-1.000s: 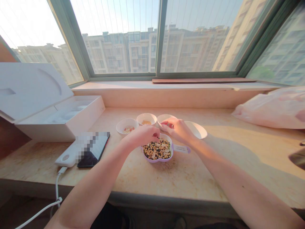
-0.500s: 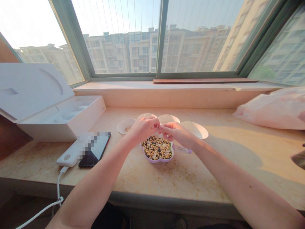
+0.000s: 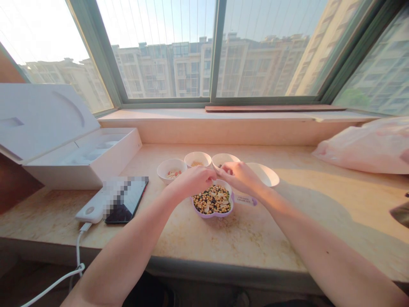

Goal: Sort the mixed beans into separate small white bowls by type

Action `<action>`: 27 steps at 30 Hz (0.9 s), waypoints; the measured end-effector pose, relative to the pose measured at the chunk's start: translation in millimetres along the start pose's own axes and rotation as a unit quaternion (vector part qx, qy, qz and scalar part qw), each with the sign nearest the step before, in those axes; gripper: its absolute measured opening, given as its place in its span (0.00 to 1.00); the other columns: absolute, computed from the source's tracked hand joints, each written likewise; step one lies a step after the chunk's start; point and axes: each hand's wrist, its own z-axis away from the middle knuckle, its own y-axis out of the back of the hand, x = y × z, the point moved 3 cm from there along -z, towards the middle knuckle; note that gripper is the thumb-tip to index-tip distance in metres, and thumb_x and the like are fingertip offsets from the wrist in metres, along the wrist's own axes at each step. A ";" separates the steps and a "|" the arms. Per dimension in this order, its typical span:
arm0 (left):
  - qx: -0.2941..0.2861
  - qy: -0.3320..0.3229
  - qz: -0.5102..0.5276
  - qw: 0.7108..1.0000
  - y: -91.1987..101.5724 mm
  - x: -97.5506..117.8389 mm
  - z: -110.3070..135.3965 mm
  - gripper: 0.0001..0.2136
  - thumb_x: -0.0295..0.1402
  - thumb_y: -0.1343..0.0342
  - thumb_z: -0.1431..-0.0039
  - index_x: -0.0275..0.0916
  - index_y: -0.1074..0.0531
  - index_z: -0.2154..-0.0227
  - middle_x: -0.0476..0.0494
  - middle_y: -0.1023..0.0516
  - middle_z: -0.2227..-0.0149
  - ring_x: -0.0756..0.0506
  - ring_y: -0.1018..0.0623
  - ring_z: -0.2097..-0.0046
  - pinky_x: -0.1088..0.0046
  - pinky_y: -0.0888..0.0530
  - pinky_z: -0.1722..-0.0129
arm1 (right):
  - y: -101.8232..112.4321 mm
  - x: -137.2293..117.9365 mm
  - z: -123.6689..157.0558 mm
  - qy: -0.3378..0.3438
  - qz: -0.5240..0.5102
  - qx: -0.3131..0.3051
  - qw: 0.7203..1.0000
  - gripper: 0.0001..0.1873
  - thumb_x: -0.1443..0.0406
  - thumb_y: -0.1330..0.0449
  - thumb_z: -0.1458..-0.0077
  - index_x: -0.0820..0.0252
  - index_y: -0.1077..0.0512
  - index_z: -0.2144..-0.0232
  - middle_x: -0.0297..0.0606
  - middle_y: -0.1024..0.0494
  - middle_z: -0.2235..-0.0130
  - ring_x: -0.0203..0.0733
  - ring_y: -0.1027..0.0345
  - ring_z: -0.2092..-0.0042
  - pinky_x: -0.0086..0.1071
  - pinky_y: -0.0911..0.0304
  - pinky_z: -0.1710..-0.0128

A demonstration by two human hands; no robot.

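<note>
Curled left hand (image 3: pixel 191 182) and right hand (image 3: pixel 241 178) nearly meet, maybe pinching, I can't tell, over tiny slippery beans (image 3: pixel 211 200) in a purple dish (image 3: pixel 209 215) at the picture's middle, light things best picked with fingertips.

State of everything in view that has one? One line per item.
left hand: fingers curled over purple bowl, any held item hidden
right hand: fingers curled by third white bowl, any held item hidden
purple bowl: filled with mixed beans
first white bowl: small pinkish contents
second white bowl: yellow grains
third white bowl: contents mostly hidden
fourth white bowl: no contents visible
white box: open
window: shut
</note>
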 end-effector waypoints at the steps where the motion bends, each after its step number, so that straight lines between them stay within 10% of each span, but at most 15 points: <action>1: -0.018 -0.009 -0.007 1.000 -1.1 1.9 0.6 0.12 0.23 0.50 0.39 0.38 0.20 0.64 0.43 0.18 0.61 0.47 0.21 0.61 0.72 0.29 0.62 | 0.9 2.6 -0.9 -0.006 0.010 0.009 1.000 0.20 0.56 0.47 0.39 0.58 0.28 0.78 0.36 0.25 0.75 0.40 0.35 0.72 0.34 0.48 0.72; 11: -0.092 -0.148 -0.001 0.985 -19.1 17.3 -2.6 0.10 0.26 0.49 0.38 0.40 0.21 0.64 0.46 0.18 0.57 0.45 0.21 0.54 0.72 0.28 0.51 | 2.0 29.4 -7.8 -0.081 0.125 0.078 0.986 0.16 0.62 0.47 0.40 0.58 0.30 0.78 0.37 0.25 0.74 0.39 0.39 0.73 0.35 0.54 0.73; 27: -0.070 -0.099 0.027 0.992 -22.0 13.4 -6.0 0.08 0.27 0.47 0.38 0.40 0.22 0.68 0.46 0.18 0.62 0.48 0.22 0.63 0.73 0.31 0.64 | -1.5 36.2 -9.1 -0.076 0.102 0.055 0.990 0.18 0.61 0.49 0.36 0.58 0.22 0.70 0.41 0.19 0.64 0.44 0.30 0.65 0.33 0.49 0.71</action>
